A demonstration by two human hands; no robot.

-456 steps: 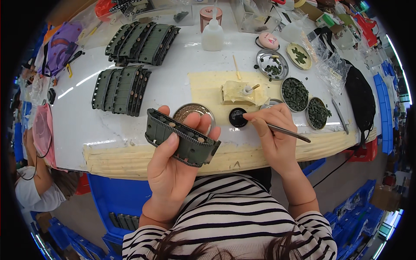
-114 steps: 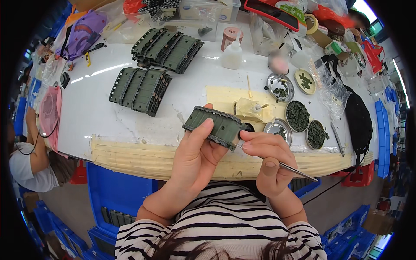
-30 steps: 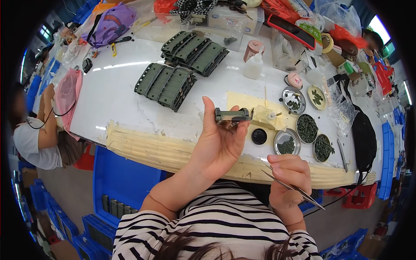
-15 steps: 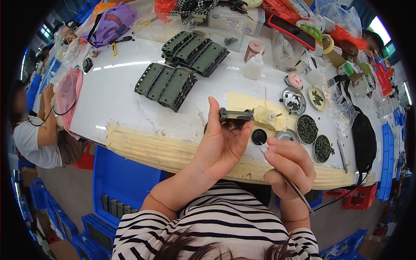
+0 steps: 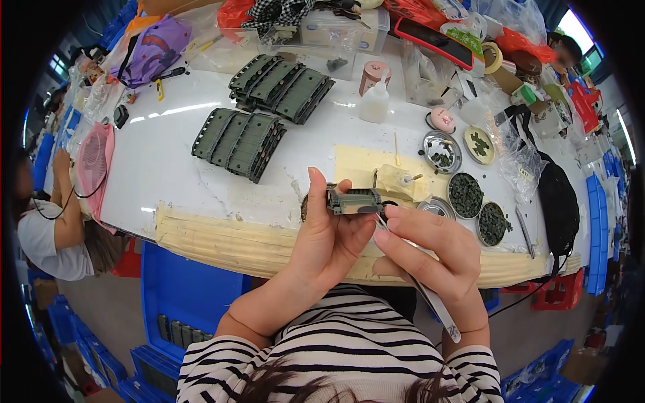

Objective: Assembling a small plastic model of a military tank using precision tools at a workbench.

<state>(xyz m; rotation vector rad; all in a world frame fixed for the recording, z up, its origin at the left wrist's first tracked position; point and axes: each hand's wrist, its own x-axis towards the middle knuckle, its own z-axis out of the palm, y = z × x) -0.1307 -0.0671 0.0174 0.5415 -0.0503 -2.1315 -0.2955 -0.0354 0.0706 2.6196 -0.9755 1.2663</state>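
The single head view looked steeply down from above the person's own striped chest, close over the left hand (image 5: 322, 235) and right hand (image 5: 437, 258). Beyond that grip it faced across the white table (image 5: 161, 161), whose far edges bent toward the fisheye rim.

Matt green plastic part (image 5: 355, 201), shiny metal tweezers (image 5: 430, 299), glossy white table (image 5: 161, 161)

Olive-green plastic part (image 5: 355, 201), flat, edge-on, pinched in my fingers above the table edge; metal tweezers (image 5: 420, 285) tip touching it.
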